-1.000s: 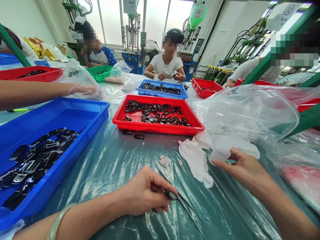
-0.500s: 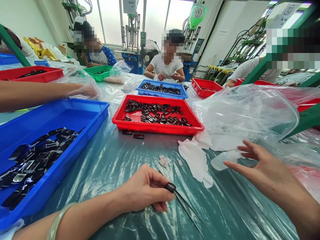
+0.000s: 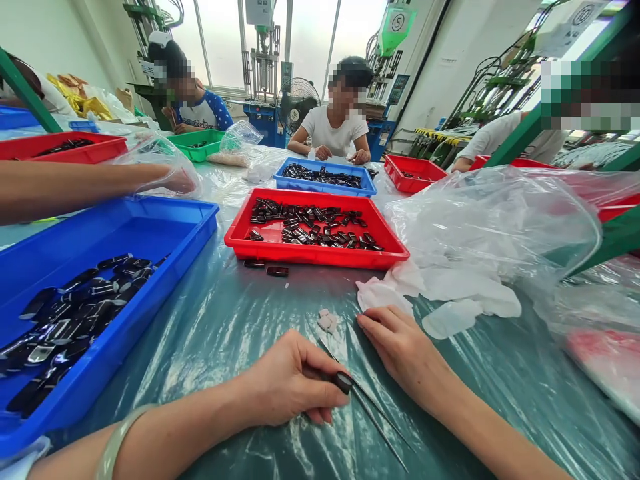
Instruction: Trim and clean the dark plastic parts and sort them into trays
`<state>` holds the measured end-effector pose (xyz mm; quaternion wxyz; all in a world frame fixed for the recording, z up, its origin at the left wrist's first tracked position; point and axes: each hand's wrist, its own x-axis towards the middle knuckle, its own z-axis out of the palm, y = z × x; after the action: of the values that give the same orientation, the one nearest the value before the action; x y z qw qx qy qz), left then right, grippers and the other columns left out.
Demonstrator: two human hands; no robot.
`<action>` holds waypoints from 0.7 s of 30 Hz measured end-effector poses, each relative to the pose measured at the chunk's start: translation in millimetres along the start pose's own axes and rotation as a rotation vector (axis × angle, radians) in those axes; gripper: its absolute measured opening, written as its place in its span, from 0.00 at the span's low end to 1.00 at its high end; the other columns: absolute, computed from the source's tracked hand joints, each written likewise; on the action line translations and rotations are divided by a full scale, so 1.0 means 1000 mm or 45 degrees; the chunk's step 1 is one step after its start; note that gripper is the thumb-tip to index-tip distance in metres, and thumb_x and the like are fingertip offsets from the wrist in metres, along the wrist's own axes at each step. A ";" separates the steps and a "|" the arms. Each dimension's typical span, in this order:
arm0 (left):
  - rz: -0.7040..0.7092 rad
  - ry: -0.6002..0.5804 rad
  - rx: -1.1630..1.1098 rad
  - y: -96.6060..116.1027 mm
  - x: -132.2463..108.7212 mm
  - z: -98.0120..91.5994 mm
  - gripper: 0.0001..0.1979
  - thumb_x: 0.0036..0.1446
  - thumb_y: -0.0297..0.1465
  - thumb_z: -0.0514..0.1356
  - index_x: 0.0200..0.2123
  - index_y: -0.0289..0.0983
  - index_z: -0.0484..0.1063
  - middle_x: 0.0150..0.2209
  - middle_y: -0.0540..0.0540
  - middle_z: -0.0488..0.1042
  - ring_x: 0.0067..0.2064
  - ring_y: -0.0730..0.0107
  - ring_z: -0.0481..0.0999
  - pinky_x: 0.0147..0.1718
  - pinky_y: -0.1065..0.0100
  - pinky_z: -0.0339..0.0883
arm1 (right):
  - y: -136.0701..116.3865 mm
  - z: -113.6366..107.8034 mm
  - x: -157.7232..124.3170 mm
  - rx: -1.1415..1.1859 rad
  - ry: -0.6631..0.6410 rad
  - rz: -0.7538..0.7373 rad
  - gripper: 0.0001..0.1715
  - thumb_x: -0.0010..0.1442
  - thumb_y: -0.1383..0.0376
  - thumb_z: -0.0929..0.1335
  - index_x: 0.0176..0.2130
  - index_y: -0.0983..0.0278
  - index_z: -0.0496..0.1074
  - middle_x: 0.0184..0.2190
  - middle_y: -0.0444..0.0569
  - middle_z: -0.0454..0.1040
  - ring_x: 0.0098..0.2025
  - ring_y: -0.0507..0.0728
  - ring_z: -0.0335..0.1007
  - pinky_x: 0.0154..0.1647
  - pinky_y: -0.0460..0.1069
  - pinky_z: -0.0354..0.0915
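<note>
My left hand (image 3: 295,380) pinches a small, glossy black plastic part (image 3: 343,382) with a pale oval face between thumb and fingers. Metal tweezers (image 3: 375,417) run beneath that hand, their legs spread toward the lower right; whether the fingers also touch them is hidden. My right hand (image 3: 407,347) rests low over the table, palm down, fingers reaching out beside a crumpled white cloth (image 3: 383,293). Small pale square pieces (image 3: 327,321) lie between the two hands. Right of my right fingers lies a translucent white bottle (image 3: 450,319).
A red tray (image 3: 310,257) of black parts stands ahead, two loose parts (image 3: 277,271) before it. At left is a large blue tray (image 3: 150,293) with more parts, a co-worker's arm (image 3: 85,187) beyond. Clear plastic bags (image 3: 490,220) and a green post (image 3: 545,107) stand right.
My right hand has moved left and down from beside the bottle to the cloth's near edge, covering a loose pale piece. The left hand still holds the black part.
</note>
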<state>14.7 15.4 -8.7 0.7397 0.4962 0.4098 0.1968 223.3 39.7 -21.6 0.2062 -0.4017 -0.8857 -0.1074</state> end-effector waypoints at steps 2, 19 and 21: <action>-0.010 -0.001 -0.004 0.000 0.001 0.001 0.14 0.39 0.31 0.65 0.31 0.29 0.77 0.18 0.49 0.69 0.21 0.75 0.70 0.21 0.76 0.64 | 0.001 0.002 0.000 -0.002 -0.005 0.011 0.13 0.61 0.71 0.58 0.34 0.67 0.70 0.29 0.51 0.71 0.33 0.56 0.68 0.32 0.51 0.68; 0.072 0.019 0.168 -0.003 0.002 -0.002 0.11 0.39 0.30 0.64 0.29 0.30 0.77 0.29 0.46 0.72 0.19 0.79 0.68 0.18 0.76 0.61 | 0.000 0.001 0.000 0.109 0.084 0.108 0.14 0.60 0.70 0.58 0.30 0.65 0.70 0.26 0.50 0.71 0.27 0.54 0.68 0.27 0.48 0.67; 0.079 0.016 0.166 -0.004 0.001 -0.003 0.11 0.39 0.30 0.64 0.29 0.30 0.77 0.28 0.46 0.71 0.19 0.78 0.68 0.18 0.76 0.61 | -0.006 -0.005 0.000 0.181 0.131 0.123 0.12 0.60 0.71 0.59 0.32 0.65 0.70 0.27 0.51 0.72 0.28 0.53 0.70 0.27 0.47 0.68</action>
<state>12.8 16.2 -13.4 0.6967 0.5546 0.4109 0.1955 220.1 34.3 -17.6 0.2842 -0.4222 -0.8590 -0.0548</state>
